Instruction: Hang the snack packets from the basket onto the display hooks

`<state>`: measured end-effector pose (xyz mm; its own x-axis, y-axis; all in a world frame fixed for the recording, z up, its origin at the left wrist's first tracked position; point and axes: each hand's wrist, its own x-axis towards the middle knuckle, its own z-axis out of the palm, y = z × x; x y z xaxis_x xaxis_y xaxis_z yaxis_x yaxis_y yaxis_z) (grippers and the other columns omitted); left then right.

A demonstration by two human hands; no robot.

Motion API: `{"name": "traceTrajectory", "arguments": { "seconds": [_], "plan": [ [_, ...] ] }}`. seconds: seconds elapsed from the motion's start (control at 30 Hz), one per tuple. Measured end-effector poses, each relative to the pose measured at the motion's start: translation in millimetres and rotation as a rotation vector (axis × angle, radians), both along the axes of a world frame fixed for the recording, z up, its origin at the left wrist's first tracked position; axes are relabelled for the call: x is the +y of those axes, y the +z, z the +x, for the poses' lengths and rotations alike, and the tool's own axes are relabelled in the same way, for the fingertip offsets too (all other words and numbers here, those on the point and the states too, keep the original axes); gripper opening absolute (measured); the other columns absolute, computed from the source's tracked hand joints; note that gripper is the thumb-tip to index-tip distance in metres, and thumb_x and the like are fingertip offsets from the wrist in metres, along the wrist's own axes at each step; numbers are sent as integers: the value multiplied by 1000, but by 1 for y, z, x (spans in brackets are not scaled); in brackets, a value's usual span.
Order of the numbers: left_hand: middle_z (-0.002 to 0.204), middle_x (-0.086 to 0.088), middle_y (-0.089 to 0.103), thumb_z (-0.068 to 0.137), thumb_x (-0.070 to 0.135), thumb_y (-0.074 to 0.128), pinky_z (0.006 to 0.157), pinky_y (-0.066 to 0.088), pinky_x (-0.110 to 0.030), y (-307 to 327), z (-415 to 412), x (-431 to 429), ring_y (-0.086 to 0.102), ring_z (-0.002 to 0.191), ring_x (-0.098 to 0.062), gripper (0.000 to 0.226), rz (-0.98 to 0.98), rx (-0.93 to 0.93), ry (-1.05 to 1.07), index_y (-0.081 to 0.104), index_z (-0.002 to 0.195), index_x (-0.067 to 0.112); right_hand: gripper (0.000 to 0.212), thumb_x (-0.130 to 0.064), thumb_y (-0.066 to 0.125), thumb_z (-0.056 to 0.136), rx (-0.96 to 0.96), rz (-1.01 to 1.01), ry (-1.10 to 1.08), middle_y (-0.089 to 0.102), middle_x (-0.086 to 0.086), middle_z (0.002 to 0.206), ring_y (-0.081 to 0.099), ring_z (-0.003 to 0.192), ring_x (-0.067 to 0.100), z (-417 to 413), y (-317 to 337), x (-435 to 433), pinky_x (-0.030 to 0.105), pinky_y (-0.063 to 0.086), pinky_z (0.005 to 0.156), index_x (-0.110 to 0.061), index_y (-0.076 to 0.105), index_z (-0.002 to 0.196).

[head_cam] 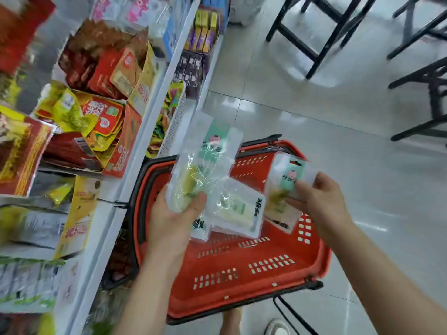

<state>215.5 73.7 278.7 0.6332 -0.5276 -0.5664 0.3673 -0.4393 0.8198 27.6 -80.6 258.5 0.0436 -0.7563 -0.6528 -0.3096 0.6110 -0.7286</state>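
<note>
A red plastic basket (242, 269) stands on the floor beside the shelves. My left hand (174, 213) grips a bunch of clear snack packets (205, 160) with green labels and yellowish contents, fanned out above the basket. My right hand (319, 199) pinches another clear packet (287, 180) of the same kind over the basket's right side. One of the packets (239, 209) in the left bunch lies flat, sticking out towards the right hand. No display hooks are visible; the view is motion-blurred.
White shelving (154, 97) at the left carries open cartons of red and yellow snack bags (101, 68). Black stool legs (314, 44) stand on the pale tiled floor at the upper right. My feet (275, 327) show below the basket.
</note>
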Motion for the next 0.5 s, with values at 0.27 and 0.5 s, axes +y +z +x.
{"name": "traceTrajectory", "arguments": {
  "seconds": [0.27,0.5],
  "plan": [
    [107,-7,73,67,11,72,73,57,-42,99,-40,-20,70,98,-27,53,-231,400,264,64,119,18,63,24,51,81,-151,75,-17,72,0,75,67,60,16,-12,88,44,30,59,52,-26,51,120],
    [105,3,74,70,12,75,93,51,-41,203,-61,-24,69,99,-16,47,-263,154,367,65,114,25,14,2,60,70,-879,319,-199,72,16,86,72,78,25,-3,221,38,50,54,89,-3,68,81]
  ]
}}
